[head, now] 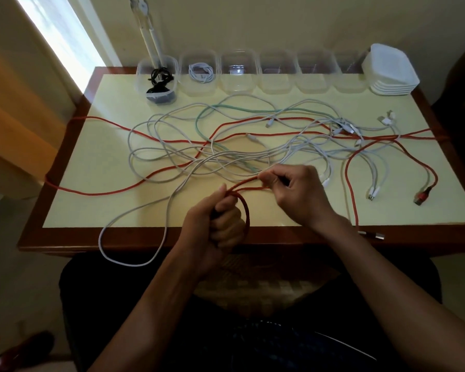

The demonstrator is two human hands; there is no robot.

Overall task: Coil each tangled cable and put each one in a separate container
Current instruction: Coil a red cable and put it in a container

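A long red cable [113, 191] winds across the table [279, 218] through a tangle of white cables [156, 146] and one pale green cable [226, 107]. My left hand [215, 226] grips a small loop of the red cable at the near table edge. My right hand [298, 193] pinches the same red cable a little to the right and farther back. Along the far edge stands a row of clear containers [277, 73]. The leftmost container [157, 76] holds a coiled black cable. Beside it, a container [198, 73] holds a coiled white cable.
A stack of white lids [392, 69] sits at the far right corner. A white cable loop [124, 253] hangs over the near table edge on the left. The red cable droops over both side edges. A red connector [422, 196] lies at the right.
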